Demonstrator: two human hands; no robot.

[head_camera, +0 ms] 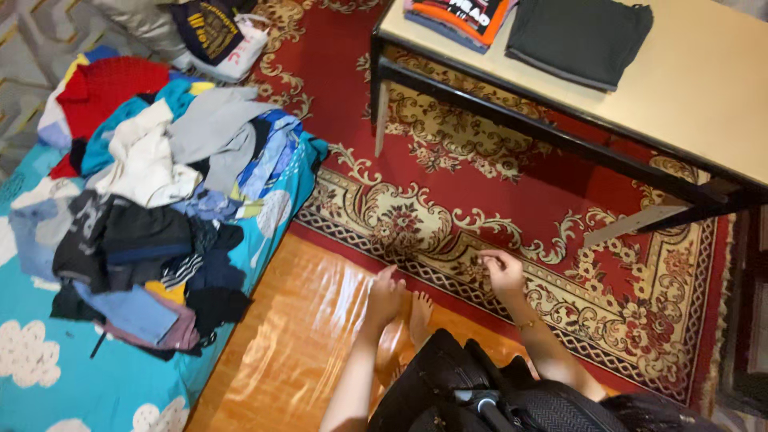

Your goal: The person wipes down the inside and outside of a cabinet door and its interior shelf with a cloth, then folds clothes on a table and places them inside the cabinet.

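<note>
My left hand (386, 298) reaches down over the wooden floor (296, 336) with its fingers stretched out and nothing in it, right beside my bare foot (420, 314). My right hand (502, 272) hovers over the edge of the red patterned rug (448, 184), fingers curled in with the tips pinched together; whether anything small sits between them is too tiny to tell. A thin bracelet (526, 324) circles that wrist. A black garment (448, 392) lies across my lap at the bottom of the view.
A big heap of mixed clothes (152, 200) lies on a bed with a turquoise cloud-print sheet (48, 376) at left. A pale table (720, 96) with dark legs at upper right carries a folded dark grey garment (580, 36) and an orange-and-black folded stack (464, 16).
</note>
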